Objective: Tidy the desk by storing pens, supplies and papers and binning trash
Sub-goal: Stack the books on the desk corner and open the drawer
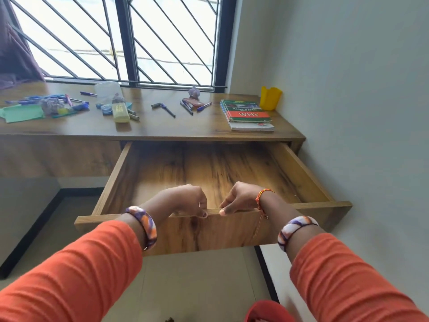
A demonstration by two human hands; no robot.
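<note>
A wooden drawer (308,209) stands pulled far out of the desk (162,129), and nothing lies inside it. My left hand (188,199) and my right hand (241,198) both grip the top edge of the drawer front, fingers curled over it. On the desk lie several pens (185,106), a heap of blue pens (46,98) at the left, green paper (21,113), tape rolls (105,109), a yellow eraser-like block (120,112) and crumpled paper (194,92). A stack of books (248,116) sits at the right beside a yellow cup (270,98).
A barred window (120,38) rises behind the desk, with a purple curtain (14,47) at the left. A white wall (359,112) closes in the right side. A red bin rim (267,311) shows on the floor below the drawer.
</note>
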